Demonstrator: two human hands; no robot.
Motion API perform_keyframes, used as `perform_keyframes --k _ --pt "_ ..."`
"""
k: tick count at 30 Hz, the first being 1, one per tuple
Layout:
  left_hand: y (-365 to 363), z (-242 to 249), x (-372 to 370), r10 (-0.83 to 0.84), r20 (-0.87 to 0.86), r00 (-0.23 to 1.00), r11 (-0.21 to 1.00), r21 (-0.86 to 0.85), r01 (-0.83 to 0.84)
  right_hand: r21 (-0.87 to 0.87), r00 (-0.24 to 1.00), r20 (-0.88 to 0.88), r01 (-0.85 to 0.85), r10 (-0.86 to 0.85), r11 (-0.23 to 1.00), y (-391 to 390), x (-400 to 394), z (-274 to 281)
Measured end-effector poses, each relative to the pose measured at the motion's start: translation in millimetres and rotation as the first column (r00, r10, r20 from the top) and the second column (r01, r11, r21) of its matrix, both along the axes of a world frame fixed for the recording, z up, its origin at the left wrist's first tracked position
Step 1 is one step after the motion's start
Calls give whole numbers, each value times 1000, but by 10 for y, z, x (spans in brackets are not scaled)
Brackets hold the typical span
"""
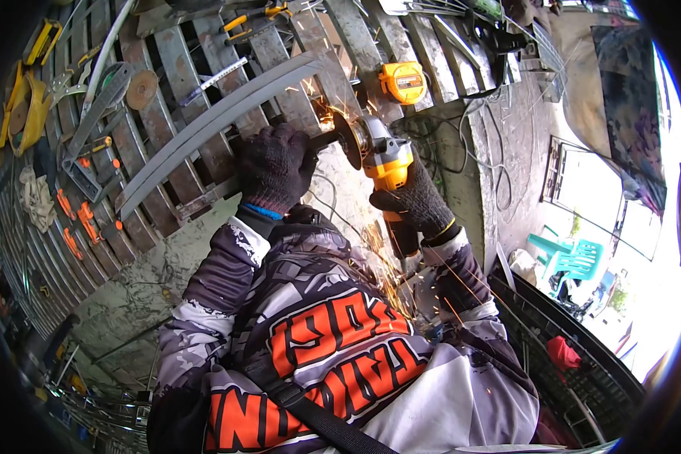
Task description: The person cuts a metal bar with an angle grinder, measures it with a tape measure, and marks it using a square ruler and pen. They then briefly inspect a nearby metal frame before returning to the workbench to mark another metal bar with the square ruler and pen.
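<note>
A long curved grey metal strip [204,125] lies across a slatted metal workbench [166,60]. My left hand [276,166], in a dark knit glove, is closed around the black side handle of a yellow angle grinder [386,159], right at the strip's near edge. Gloved the same way, my right hand [415,203] grips the grinder's rear body. The grinder's disc [348,138] touches metal beside the strip, and sparks [325,117] fly from that spot and toward my chest. My camouflage jersey with orange lettering [333,356] fills the bottom of the view.
A second yellow power tool [402,82] sits on the bench beyond the grinder, with cables [461,129] beside it. Yellow clamps [30,106], orange-handled tools [79,219], pliers [253,19] and a grinding disc [141,88] lie at the left. Green plastic chairs [571,261] and a black crate [583,371] stand at the right.
</note>
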State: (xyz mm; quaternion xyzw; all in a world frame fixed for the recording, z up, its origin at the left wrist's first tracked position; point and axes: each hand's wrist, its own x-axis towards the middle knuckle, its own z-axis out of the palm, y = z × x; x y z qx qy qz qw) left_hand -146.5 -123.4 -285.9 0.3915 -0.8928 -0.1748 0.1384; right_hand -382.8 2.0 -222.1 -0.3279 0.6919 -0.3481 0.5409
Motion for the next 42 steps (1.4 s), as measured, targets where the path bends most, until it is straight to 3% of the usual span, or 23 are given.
perform_keyframes --k 12,15,19,26,29,32,35,40,42 --pt "25 38 -14 26 56 998 1000 -5 -26 31 999 -47 -16 18 999 19 -28 -25" --pt "13 7 -3 12 -13 1000 1000 -17 -13 78 999 -53 -2 6 997 -11 1 77" --pt "16 37 -18 10 16 1000 1000 -7 -10 15 997 -72 -15 16 1000 54 -77 -66" --pt "-20 62 1 10 -20 1000 1000 -26 -11 -8 995 -25 94 -94 996 78 -59 131" --pt "-25 57 12 13 -32 999 999 -45 -15 -37 997 -52 61 -63 997 117 -72 113" --pt "5 3 18 32 -38 999 992 -124 -36 -43 993 54 111 -108 993 223 -62 -12" --pt "-11 10 21 17 -23 1000 996 -83 -19 48 990 83 112 -116 993 332 -58 -155" --pt "7 159 11 21 8 1000 993 -120 -20 56 995 79 64 -69 996 398 -43 -198" --pt "-6 199 -11 35 48 998 995 -93 -31 -36 993 79 93 -90 995 409 -10 -179"
